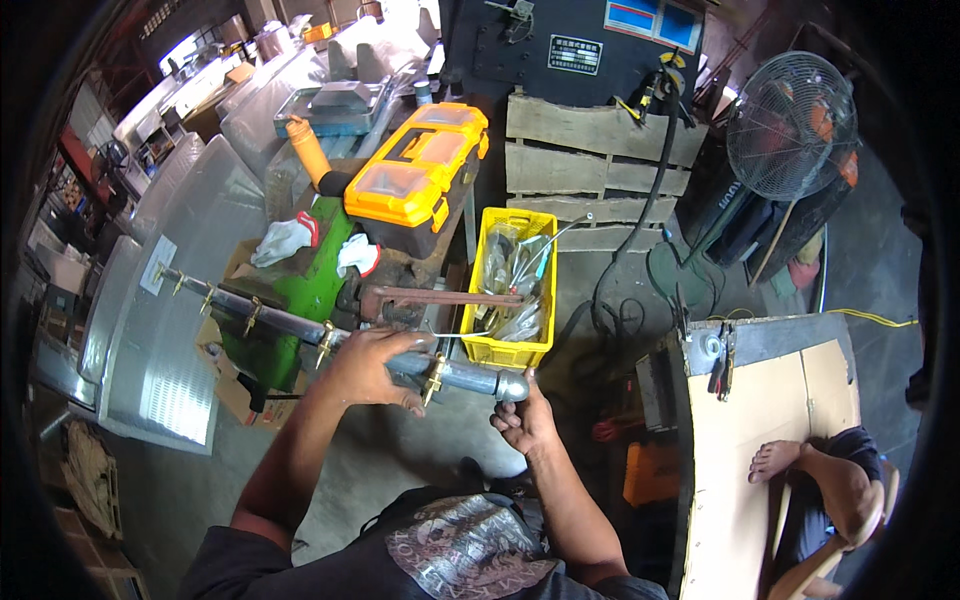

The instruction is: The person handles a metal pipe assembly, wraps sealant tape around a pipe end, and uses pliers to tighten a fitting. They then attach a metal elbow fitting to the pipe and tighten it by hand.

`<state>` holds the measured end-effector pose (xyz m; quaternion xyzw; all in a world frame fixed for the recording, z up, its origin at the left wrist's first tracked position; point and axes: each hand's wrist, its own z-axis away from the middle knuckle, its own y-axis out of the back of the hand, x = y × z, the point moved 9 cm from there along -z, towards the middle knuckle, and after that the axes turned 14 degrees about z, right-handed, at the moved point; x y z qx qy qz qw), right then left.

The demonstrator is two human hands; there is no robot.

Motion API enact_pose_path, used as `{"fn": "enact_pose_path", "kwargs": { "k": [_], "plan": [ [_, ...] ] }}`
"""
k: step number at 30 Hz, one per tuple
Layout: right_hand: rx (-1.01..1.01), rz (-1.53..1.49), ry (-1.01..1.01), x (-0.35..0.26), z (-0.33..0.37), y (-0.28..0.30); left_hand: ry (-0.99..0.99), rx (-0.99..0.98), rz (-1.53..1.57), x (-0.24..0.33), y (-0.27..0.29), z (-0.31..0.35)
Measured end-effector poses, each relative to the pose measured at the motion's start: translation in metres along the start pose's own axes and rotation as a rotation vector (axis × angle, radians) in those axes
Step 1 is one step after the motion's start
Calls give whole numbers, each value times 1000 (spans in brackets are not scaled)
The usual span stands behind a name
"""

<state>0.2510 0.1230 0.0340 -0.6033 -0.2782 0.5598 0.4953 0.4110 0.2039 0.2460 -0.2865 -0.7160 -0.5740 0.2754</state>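
Note:
A long grey metal pipe (288, 320) slants across in front of me, from the far left down to the middle. Several small brass valves (434, 380) stand along it. My left hand (372, 368) is closed over the pipe, its thumb beside the valve nearest the end. At the right end sits a rounded metal elbow (512, 386). My right hand (527, 418) cups this elbow, thumb at its side and fingers curled beneath. Just beyond the pipe lies a reddish pipe wrench (440, 297), its handle reaching over a yellow crate (508, 353).
Behind the pipe are a green metal piece (310, 270), white gloves (285, 242), a yellow-lidded toolbox (410, 165) and an orange bottle (308, 150). A cardboard-covered table (730, 480) with pliers (728, 350) and another person's bare limb (845, 490) is at right. A fan (793, 125) stands beyond.

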Motion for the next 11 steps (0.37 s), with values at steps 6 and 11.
{"fn": "enact_pose_path", "kwargs": {
  "k": [6, 11],
  "plan": [
    [226, 101, 215, -13, 14, -5, -8, 33, -22, -4, -2, 2],
    [-85, -11, -81, 4, -4, -1, -17, 31, 3, -2, -4, 2]
  ]
}}
